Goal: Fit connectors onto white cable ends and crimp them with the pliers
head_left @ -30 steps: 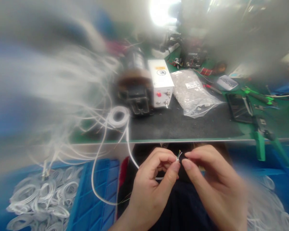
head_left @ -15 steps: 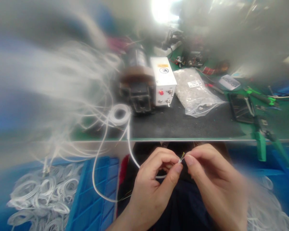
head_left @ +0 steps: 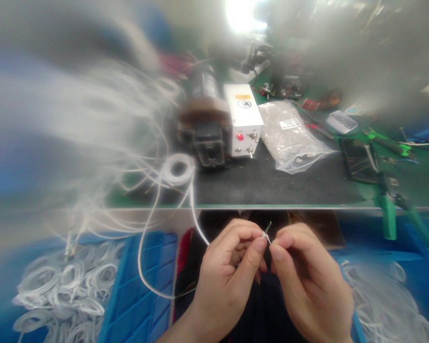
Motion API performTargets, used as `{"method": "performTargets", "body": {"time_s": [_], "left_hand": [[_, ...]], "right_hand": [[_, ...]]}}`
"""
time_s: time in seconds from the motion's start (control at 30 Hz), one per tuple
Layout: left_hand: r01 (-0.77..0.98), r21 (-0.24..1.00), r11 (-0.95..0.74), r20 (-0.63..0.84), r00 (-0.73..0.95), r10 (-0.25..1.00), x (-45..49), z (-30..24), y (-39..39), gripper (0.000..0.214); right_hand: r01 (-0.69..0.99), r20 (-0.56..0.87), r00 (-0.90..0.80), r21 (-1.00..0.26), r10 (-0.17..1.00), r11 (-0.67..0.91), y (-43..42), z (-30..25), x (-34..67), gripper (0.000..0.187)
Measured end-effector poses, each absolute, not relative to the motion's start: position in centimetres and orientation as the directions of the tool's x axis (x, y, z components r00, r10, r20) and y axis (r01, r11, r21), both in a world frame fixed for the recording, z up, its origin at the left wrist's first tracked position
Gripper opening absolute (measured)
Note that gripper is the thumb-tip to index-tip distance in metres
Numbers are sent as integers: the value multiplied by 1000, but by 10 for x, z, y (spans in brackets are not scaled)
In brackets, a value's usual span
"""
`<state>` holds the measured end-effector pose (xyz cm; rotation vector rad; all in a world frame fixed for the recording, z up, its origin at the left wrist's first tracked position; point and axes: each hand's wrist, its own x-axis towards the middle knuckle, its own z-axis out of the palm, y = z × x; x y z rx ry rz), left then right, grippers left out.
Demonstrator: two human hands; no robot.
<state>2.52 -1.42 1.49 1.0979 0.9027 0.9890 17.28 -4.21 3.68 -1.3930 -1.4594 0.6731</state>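
My left hand (head_left: 232, 267) is closed in a pinch on the end of a white cable (head_left: 199, 227), just in front of the bench edge. Thin wires (head_left: 268, 226), one greenish-yellow, poke up out of the cable's end. With thumb and forefinger, my right hand (head_left: 303, 271) pinches a thin white wire that bends away to the right from that same end. The cable runs from a coil (head_left: 178, 169) on the bench down into my left hand. Another tail of it loops lower, its bare wires near my left wrist.
A white switch box (head_left: 243, 119) stands beside a dark machine (head_left: 209, 143). Right of it lie a clear plastic bag (head_left: 289, 136), a phone-like dark slab (head_left: 359, 159) and green-handled pliers (head_left: 389, 214). Blue bins (head_left: 139, 286) with coiled cables flank me.
My right hand has shifted slightly left and down, drawing a white wire aside from the cable's end. The other wires now stand up separately. My left hand stays almost in place.
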Motion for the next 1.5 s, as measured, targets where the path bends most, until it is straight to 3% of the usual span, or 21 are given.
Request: {"method": "performTargets", "body": {"time_s": [0.1, 0.3, 0.5, 0.67, 0.87, 1.0, 1.23, 1.5], "left_hand": [[-166, 976, 144, -86, 312, 946, 24, 13, -15, 10], [-107, 991, 84, -48, 308, 950, 21, 11, -16, 9], [-95, 994, 61, -28, 316, 948, 20, 10, -15, 11], [-119, 988, 103, -55, 350, 935, 19, 11, -15, 14], [-150, 979, 140, -79, 354, 932, 19, 11, -14, 12], [-193, 969, 153, -79, 343, 936, 18, 11, -13, 12], [-109, 994, -17, 37, 185, 982, 13, 6, -10, 13], [-86, 996, -18, 34, 188, 982, 11, 7, -8, 11]], "right_hand": [[341, 237, 142, -923, 961, 178, -41, 36, 174, 16], [185, 47, 283, -983, 958, -7, -35, 35, 184, 7], [168, 29, 205, -986, 978, -6, -30, 35, 191, 4], [28, -18, 82, -999, 996, -20, -25, 31, 194, 14], [-71, -25, 23, -997, 999, -24, -24, 27, 195, 13], [-76, -40, 9, -996, 999, -39, -24, 26, 192, 12], [-52, -62, -11, -997, 998, -62, -29, 21, 183, 9], [-60, -98, -106, -993, 989, -105, -35, 17, 171, 11]]}}
